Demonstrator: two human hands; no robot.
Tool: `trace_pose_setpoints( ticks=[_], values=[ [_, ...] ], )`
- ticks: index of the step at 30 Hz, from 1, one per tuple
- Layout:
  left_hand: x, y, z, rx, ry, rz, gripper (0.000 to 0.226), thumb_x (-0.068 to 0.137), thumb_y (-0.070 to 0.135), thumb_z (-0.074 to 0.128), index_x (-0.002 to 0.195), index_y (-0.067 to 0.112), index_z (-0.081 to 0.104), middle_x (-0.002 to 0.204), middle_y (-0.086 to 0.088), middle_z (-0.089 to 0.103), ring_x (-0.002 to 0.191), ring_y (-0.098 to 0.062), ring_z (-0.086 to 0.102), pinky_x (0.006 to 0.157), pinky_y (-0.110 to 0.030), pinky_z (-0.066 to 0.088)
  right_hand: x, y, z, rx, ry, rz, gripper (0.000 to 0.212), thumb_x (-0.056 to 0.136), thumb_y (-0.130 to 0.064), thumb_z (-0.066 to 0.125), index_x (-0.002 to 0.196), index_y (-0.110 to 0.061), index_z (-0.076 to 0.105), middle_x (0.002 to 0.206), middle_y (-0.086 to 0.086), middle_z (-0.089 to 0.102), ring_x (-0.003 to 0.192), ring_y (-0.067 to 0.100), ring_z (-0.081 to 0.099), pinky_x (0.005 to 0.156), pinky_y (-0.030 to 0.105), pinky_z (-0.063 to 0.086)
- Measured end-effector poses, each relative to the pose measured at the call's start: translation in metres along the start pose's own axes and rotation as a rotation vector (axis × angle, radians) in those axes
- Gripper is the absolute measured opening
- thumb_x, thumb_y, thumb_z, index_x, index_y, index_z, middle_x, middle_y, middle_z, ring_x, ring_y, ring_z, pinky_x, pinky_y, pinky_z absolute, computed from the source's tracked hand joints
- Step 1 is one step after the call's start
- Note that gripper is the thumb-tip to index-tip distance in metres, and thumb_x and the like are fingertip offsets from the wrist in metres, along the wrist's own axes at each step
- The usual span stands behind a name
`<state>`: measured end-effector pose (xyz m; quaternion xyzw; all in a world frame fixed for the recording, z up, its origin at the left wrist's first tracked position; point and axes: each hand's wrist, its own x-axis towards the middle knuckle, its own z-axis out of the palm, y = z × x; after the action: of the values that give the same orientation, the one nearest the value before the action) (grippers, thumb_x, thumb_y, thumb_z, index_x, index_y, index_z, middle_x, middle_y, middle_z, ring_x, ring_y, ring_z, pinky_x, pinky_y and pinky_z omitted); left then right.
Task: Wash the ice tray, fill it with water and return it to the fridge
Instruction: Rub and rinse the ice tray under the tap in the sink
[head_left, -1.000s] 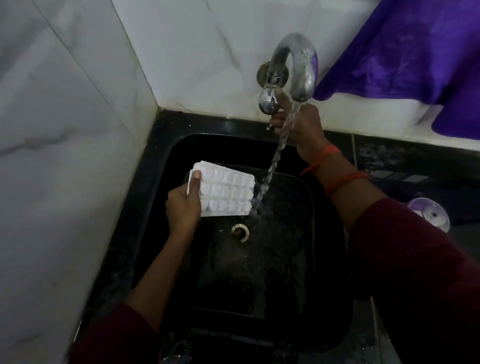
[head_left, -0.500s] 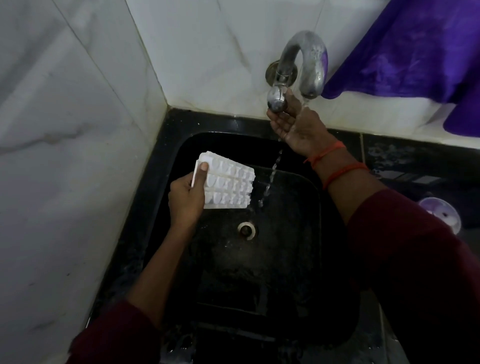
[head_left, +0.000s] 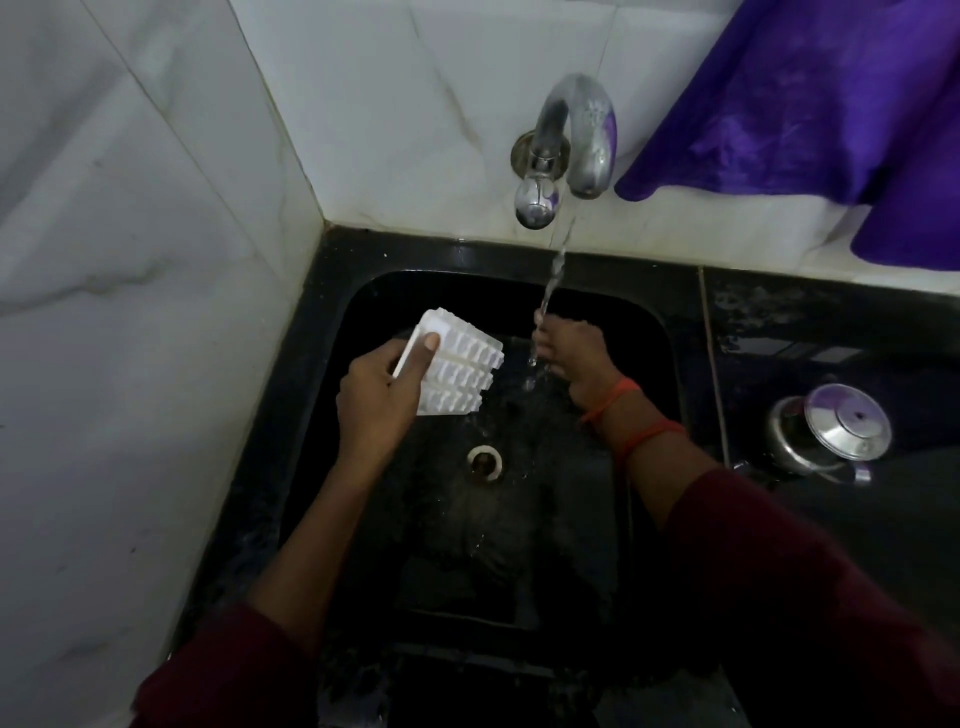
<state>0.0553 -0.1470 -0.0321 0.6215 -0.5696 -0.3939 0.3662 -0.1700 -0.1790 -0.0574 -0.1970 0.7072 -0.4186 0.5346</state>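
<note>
Over a black sink (head_left: 332, 332), a thin stream from the steel tap (head_left: 576, 140) strikes the loosely curled, empty right hand (head_left: 571, 351), while the left hand (head_left: 382, 395) pinches a tilted white ice tray (head_left: 457, 371) beside it.

No readable text, labels, brands or numbers — none on any surface.

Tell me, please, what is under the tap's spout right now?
A thin stream of water falls from the tap onto the right hand over the black sink. Whatever lies beneath that hand is hidden.
</note>
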Motion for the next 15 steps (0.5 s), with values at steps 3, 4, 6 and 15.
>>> trace_pose_setpoints(
  ticks=[3,4,6,15],
  values=[
    [-0.008,0.003,0.000,0.006,-0.136,0.045,0.035,0.087,0.062,0.061,0.098,0.032,0.075,0.086,0.012,0.075,0.082,-0.007,0.071,0.078,-0.041,0.058,-0.003,0.033,-0.005,-0.062,0.071,0.089,0.021,0.099,-0.035,0.060,0.087,-0.019,0.063,0.078,-0.001,0.059,0.054,0.007,0.051,0.046,0.018,0.035],
    [-0.010,0.003,0.000,0.009,-0.191,0.077,0.033,0.087,0.059,0.062,0.103,0.033,0.075,0.091,0.014,0.075,0.087,-0.006,0.071,0.082,-0.044,0.058,-0.007,0.041,-0.007,-0.034,0.050,0.154,0.021,0.100,-0.039,0.058,0.095,-0.018,0.061,0.080,0.001,0.058,0.060,0.011,0.051,0.050,0.021,0.036],
    [-0.017,0.005,0.001,-0.012,-0.313,0.151,0.030,0.086,0.054,0.065,0.106,0.032,0.075,0.099,0.013,0.075,0.095,-0.007,0.071,0.087,-0.048,0.056,-0.016,0.055,-0.012,0.052,-0.022,0.301,0.035,0.100,-0.049,0.054,0.109,-0.016,0.056,0.090,0.006,0.060,0.073,0.018,0.058,0.060,0.028,0.045],
    [-0.042,0.005,-0.009,0.108,-0.588,0.452,0.039,0.071,0.055,0.076,0.106,0.040,0.077,0.105,0.024,0.070,0.109,-0.008,0.058,0.097,-0.038,0.048,-0.037,0.081,-0.036,0.383,-0.037,0.433,0.034,0.099,-0.040,0.054,0.105,-0.007,0.061,0.078,0.011,0.070,0.072,0.022,0.065,0.043,0.028,0.057]
  ],
)
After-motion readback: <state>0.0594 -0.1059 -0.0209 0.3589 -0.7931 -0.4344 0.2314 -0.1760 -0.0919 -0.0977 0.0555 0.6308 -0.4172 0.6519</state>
